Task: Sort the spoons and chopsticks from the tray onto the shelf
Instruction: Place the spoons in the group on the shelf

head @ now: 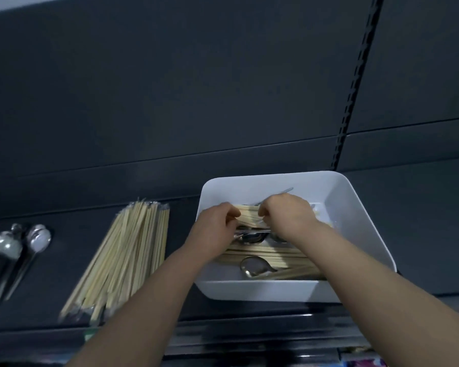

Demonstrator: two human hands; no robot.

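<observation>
Reaching into the white tray (355, 200), the left hand (214, 227) and right hand (286, 215) pinch bamboo chopsticks (249, 212) with curled fingers. Tangled spoons (252, 237) could snag and clatter out.

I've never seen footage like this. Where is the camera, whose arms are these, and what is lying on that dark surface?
No machine here: these are a person's bare arms, filmed by a camera worn on the head, looking down. Both reach into a white tray on a dark shelf. The left hand and right hand both grip one bundle of chopsticks. Beneath lie loose spoons and more chopsticks. Left of the tray, a chopstick pile and a row of spoons lie on the shelf.
</observation>
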